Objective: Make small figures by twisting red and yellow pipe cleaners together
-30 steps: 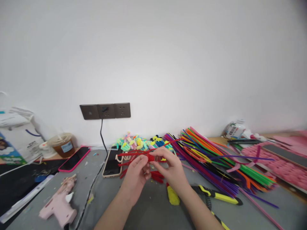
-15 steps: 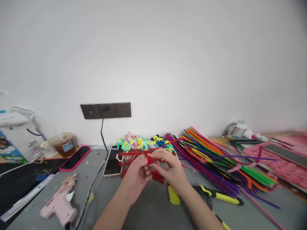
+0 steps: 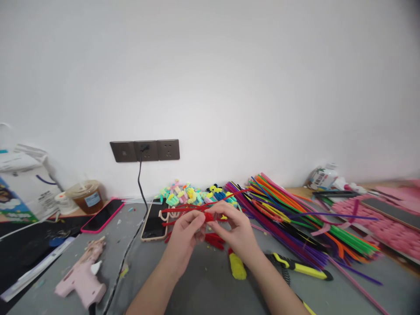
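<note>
Both hands meet at mid-table around a small red fuzzy piece (image 3: 208,216), which looks like coiled pipe cleaner. My left hand (image 3: 185,234) pinches its left side between thumb and fingers. On the other side, the thumb and fingertips of my right hand (image 3: 234,227) close on it. Long red pipe cleaners (image 3: 226,196) stretch behind the hands, and more red pieces (image 3: 215,240) lie just beneath them. A yellow fuzzy piece with a red end (image 3: 237,266) rests by my right wrist. The fingers partly cover the held piece.
A pink glue gun (image 3: 83,280) lies at left, near a black cord (image 3: 131,238). Two phones, one white-edged (image 3: 154,225) and one pink-edged (image 3: 103,216), lie behind. Bundled coloured pipe cleaners (image 3: 282,210) and yellow-black pliers (image 3: 305,269) occupy the right. A drink cup (image 3: 87,197) stands back left.
My hands have shifted and turned slightly around the red piece, with the left fingers now curled farther behind it. Objects on the table stay in place.
</note>
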`<state>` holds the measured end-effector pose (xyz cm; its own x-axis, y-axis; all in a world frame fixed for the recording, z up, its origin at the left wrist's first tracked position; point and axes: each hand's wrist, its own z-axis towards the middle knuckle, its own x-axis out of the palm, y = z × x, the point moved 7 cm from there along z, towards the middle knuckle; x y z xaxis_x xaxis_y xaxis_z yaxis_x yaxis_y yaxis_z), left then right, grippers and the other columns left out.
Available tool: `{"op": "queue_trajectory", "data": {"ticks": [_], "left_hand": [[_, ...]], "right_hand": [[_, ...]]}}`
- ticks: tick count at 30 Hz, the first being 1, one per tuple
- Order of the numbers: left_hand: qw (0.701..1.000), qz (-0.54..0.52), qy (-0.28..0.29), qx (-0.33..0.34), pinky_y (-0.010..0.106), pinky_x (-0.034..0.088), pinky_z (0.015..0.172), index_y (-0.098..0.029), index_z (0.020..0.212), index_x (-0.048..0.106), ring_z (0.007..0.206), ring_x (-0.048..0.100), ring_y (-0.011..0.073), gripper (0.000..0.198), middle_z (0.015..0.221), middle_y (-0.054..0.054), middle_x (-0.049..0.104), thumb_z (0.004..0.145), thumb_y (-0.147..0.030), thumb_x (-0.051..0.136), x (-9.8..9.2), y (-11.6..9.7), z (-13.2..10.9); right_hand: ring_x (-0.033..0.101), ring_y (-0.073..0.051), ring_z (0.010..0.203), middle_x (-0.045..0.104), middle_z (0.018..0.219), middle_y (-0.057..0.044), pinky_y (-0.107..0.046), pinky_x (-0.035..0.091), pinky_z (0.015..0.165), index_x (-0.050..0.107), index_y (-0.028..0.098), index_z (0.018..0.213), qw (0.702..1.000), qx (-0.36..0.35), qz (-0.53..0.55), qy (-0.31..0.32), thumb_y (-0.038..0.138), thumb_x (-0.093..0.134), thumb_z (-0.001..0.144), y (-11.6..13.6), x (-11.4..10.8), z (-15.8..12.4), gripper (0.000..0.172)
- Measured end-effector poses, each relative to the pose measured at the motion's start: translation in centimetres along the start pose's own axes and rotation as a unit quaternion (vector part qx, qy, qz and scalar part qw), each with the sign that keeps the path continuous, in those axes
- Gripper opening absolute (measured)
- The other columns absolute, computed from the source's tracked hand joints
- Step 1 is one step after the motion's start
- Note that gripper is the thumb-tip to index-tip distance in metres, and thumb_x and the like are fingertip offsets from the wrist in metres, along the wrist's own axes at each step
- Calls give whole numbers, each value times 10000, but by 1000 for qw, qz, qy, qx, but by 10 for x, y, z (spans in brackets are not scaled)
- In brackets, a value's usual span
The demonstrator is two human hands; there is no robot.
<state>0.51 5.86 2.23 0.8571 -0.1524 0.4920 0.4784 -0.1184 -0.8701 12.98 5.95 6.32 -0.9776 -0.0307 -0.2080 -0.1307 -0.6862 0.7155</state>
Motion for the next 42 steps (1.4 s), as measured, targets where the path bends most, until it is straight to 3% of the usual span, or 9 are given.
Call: {"op": "queue_trajectory", "data": {"ticks": [5, 10, 16, 27, 33, 42], "left_hand": [[999, 26, -6, 25, 206, 311, 510, -153, 684, 662, 518, 386, 70, 319, 553, -41, 488, 642, -422, 829, -3, -2, 1], [996, 68, -13, 60, 210, 280, 504, -144, 620, 648, 516, 366, 66, 334, 566, -30, 494, 644, -425, 827, -9, -4, 4], [994, 70, -31, 75, 210, 264, 498, -151, 637, 634, 502, 356, 68, 374, 541, -46, 458, 635, -477, 817, -11, -7, 4], [998, 42, -28, 43, 201, 293, 513, -147, 655, 640, 533, 367, 70, 392, 567, -39, 473, 650, -504, 801, -9, -2, 4], [997, 56, -28, 43, 201, 281, 509, -142, 666, 662, 529, 356, 68, 384, 552, -41, 472, 668, -504, 789, -11, 0, 4], [998, 46, -16, 34, 203, 261, 500, -138, 646, 697, 511, 342, 59, 341, 530, -43, 464, 637, -454, 824, -9, 0, 6]], "right_hand": [[580, -168, 714, 651, 823, -49, -288, 483, 628, 684, 211, 924, 1000, -7, 3, -3, 204, 659, 834, 3, -1, 1, 93], [582, -172, 706, 660, 802, -53, -269, 460, 570, 685, 209, 881, 1000, -3, 9, -4, 210, 654, 824, 6, -2, 2, 65], [581, -167, 693, 668, 788, -38, -282, 470, 605, 672, 214, 849, 1000, 2, 27, -11, 183, 676, 791, 5, 0, 2, 66], [573, -168, 695, 660, 758, -13, -317, 466, 704, 641, 225, 828, 1000, -8, 10, 3, 144, 653, 785, 4, 1, 0, 93], [573, -163, 697, 653, 764, -22, -267, 448, 603, 641, 211, 832, 1000, -9, 5, 1, 118, 640, 775, 6, 1, 1, 108], [577, -162, 707, 645, 767, -27, -267, 456, 602, 639, 205, 838, 1000, -20, -11, 4, 126, 635, 791, 7, 0, 1, 92]]}}
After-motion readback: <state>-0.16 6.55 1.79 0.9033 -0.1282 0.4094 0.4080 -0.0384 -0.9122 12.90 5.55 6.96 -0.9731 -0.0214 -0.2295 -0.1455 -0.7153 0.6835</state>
